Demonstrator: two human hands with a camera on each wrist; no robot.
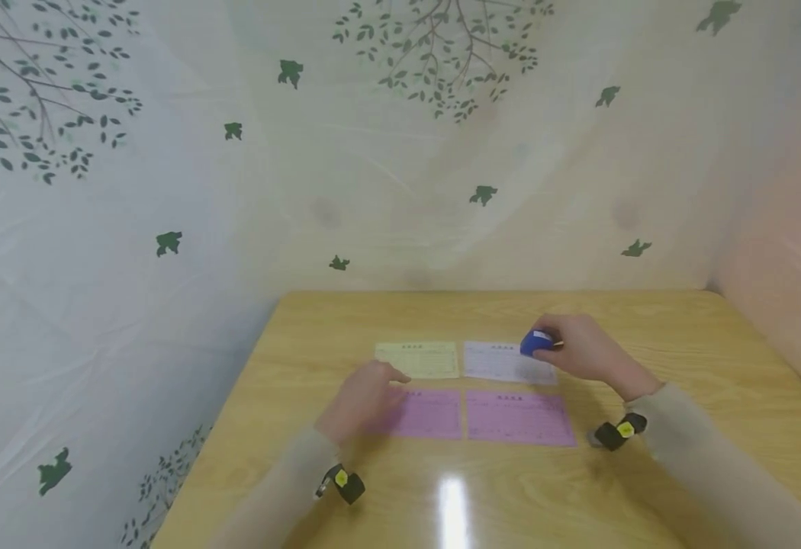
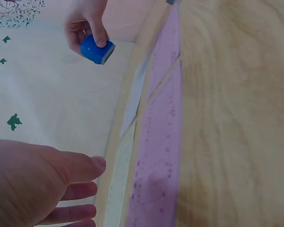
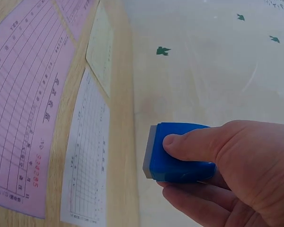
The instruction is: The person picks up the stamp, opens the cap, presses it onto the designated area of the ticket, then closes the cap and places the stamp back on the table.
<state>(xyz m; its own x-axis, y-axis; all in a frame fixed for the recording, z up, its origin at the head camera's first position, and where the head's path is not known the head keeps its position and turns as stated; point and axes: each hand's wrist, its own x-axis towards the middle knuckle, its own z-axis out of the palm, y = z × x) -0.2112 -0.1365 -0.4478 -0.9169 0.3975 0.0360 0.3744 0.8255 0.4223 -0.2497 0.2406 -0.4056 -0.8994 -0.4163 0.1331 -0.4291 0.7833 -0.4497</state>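
Right hand (image 1: 587, 347) pinching blue block (image 3: 184, 161), raised near white slip (image 1: 497, 364); left hand (image 1: 362, 398) loose-fingered, left of slip. Block's drag could skew unpinned slip.

White glare (image 1: 452, 512) streaks the table (image 1: 531, 492).

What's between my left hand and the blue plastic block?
In the head view, a rectangular yellow paper form, then a rectangular white paper form, lie between your left hand and the block.

Left hand (image 1: 366, 398) and right hand (image 1: 587, 347) reach toward the far side.
Left fingers (image 2: 79, 191) extend loosely; right thumb (image 3: 194, 144) presses in a pinch.
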